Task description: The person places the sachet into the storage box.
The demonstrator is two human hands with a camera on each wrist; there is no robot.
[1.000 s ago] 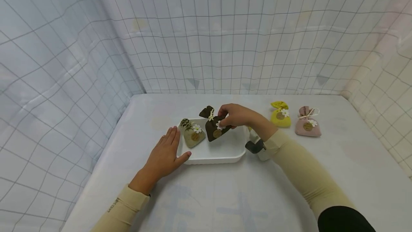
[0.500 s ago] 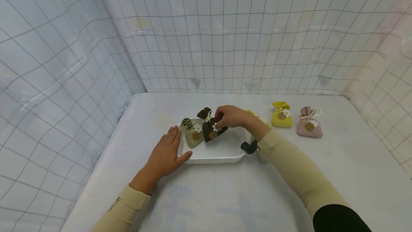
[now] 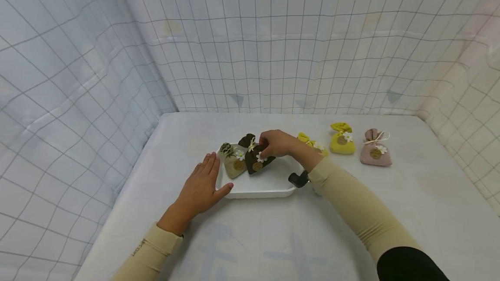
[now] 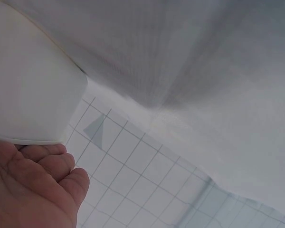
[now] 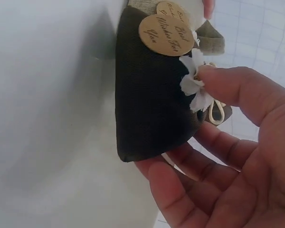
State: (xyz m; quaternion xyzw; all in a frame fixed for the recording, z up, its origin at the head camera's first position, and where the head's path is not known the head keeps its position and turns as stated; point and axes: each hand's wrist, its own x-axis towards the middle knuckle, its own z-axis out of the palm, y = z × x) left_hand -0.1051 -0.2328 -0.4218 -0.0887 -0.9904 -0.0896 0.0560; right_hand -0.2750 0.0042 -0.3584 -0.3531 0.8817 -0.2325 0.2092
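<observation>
Over the last second the dark brown pouch (image 3: pixel 251 165) has shifted left and a little lower, closing the gap to the olive pouch (image 3: pixel 233 167), so the two now sit side by side at the left part of the white tray (image 3: pixel 269 184). This looks like the final settling of the second pouch in its place; two yellow pouches (image 3: pixel 342 144) and a pink pouch (image 3: pixel 375 154) are outside the tray, to the right on the table (image 3: pixel 254 237).

The right hand (image 3: pixel 276 143) has a narrow grip on the brown pouch, its thumb on the white flower (image 5: pixel 194 81) and its fingers behind the cloth. Whether the tray bears the pouch's full weight cannot be told. The left hand (image 3: pixel 200 189) lies with fingers extended against the tray's left side, steadying it, it seems.
</observation>
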